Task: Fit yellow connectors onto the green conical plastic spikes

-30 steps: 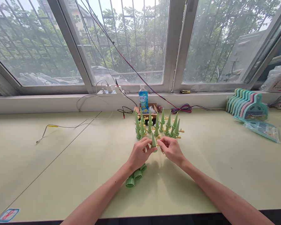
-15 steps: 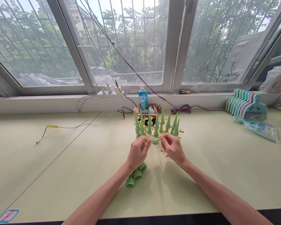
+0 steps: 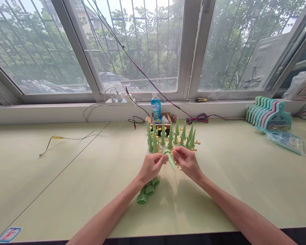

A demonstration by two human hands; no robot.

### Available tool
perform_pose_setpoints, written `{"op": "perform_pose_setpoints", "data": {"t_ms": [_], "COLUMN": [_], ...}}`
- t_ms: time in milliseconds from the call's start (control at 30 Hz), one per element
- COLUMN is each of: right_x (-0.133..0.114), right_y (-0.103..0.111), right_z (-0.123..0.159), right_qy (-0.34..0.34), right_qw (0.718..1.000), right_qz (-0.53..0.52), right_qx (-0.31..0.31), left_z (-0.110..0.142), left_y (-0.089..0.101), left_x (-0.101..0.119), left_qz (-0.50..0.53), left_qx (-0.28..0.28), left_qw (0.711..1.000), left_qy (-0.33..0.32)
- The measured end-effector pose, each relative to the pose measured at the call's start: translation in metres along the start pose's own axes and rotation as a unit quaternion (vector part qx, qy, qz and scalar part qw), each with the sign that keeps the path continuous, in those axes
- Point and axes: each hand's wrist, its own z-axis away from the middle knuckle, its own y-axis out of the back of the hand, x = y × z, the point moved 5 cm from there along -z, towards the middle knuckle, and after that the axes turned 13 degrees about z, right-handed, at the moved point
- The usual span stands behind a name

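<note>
Between my hands a green plastic watering spike (image 3: 171,162) is held above the table, its point slanting down toward the right. My left hand (image 3: 153,166) pinches it near the collar. The fingertips of my right hand (image 3: 187,161) are closed on a small yellow valve (image 3: 171,153) at the spike's side; how deep the valve sits in it I cannot make out. Several more green spikes with yellow valves (image 3: 177,131) stand point-up just behind my hands. A few loose yellow valves (image 3: 178,166) lie partly hidden by my right hand. Green spikes with open threaded ends (image 3: 150,190) lie below my left forearm.
Behind the standing spikes are a bottle of blue liquid (image 3: 156,109) and a small cardboard box (image 3: 165,117). Coiled red and black wire (image 3: 197,118) lies at the back. Pastel plastic scoops (image 3: 269,114) stand at the right, and a white cable (image 3: 73,139) runs across the left.
The held spike has turned, so its point now slants down to the right. My left hand has shifted slightly to the right and down; my right hand stays almost in place.
</note>
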Motion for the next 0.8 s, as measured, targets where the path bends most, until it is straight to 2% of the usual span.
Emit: {"op": "perform_pose_setpoints", "data": {"t_ms": [433, 800], "right_x": [0.012, 0.016], "right_y": [-0.004, -0.006], "right_z": [0.0, 0.0], "right_qy": [-0.077, -0.131], "right_qw": [0.997, 0.989], "right_qz": [-0.013, -0.048], "right_qx": [-0.015, -0.036], "left_z": [0.002, 0.006], "left_y": [0.003, 0.0], "left_x": [0.001, 0.01], "left_qz": [-0.054, -0.04], "left_qx": [0.021, 0.02], "left_qw": [0.996, 0.984], "left_qy": [-0.064, -0.174]}}
